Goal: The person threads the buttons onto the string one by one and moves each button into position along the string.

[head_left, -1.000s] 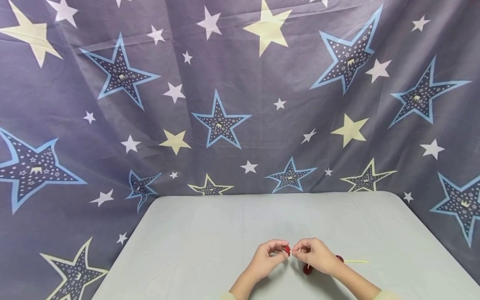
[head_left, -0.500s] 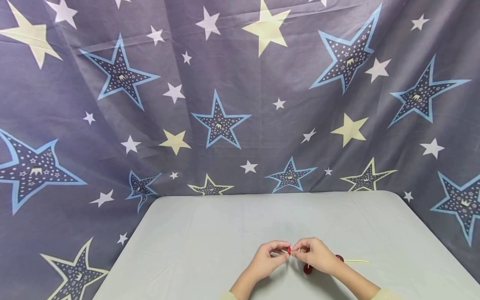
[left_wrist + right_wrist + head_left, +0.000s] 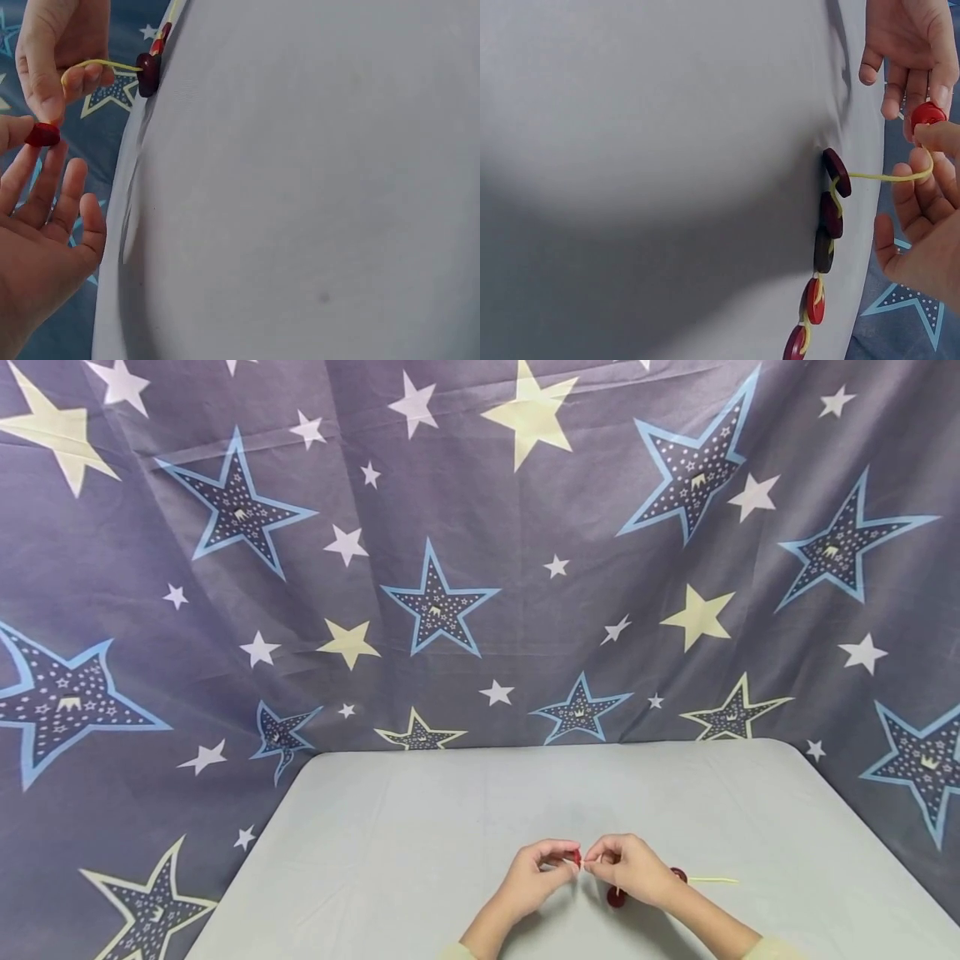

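Observation:
Between its thumb and fingertips my left hand pinches a red button, held over the near part of the table. My right hand meets it from the right, its thumb and index finger pinching a yellow string right at the button's face. From the right fingers the string loops down to several dark red and bright red buttons threaded in a row. In the head view the right hand and forearm partly hide this row.
The row of buttons lies on the pale table cover, near its front edge in the wrist views. A yellow string end stretches out to the right of the right forearm. A star-patterned cloth hangs behind the table.
The red button has turned slightly in my left fingertips, from showing some of its face to nearly edge-on. Both hands stay in almost the same place.

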A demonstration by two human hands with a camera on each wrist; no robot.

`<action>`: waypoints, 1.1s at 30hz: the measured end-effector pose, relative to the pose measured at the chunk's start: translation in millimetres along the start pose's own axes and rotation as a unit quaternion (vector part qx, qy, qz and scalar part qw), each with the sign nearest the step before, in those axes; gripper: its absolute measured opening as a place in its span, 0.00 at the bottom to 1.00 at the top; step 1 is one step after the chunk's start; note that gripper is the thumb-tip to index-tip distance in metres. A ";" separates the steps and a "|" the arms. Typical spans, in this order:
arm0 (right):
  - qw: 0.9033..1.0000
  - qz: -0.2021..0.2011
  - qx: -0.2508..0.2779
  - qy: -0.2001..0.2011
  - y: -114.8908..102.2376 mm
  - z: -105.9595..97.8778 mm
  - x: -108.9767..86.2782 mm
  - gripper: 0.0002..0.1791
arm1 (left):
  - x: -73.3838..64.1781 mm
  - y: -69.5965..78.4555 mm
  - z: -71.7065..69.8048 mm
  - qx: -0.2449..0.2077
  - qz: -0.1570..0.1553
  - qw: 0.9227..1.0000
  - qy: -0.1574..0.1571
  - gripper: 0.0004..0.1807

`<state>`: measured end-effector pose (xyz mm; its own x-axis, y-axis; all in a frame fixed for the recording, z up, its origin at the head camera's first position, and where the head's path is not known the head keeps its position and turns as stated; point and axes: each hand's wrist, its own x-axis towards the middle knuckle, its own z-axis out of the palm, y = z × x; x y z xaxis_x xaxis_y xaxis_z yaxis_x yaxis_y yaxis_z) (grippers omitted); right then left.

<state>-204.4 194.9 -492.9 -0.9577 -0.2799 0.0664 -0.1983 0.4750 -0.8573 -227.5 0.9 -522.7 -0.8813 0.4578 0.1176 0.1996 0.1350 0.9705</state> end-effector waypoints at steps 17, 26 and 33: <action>0.999 0.002 0.017 0.036 -4.1 -0.6 1.6 0.08 | -1.3 7.9 -0.6 -0.054 -0.028 0.998 0.011 0.17; 0.999 0.006 -0.001 0.032 -2.9 1.9 2.4 0.07 | 1.3 -2.5 -0.3 -0.038 -0.028 0.999 0.007 0.17; 1.000 0.003 -0.007 0.026 -2.0 2.4 1.9 0.06 | 1.2 -3.3 1.1 -0.026 -0.009 1.000 -0.001 0.16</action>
<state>-205.3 191.4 -492.3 -0.9682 -0.2343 0.0880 -0.1954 0.4877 -0.8509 -228.7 2.0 -526.0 -0.8831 0.4584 0.1001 0.1621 0.0979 0.9819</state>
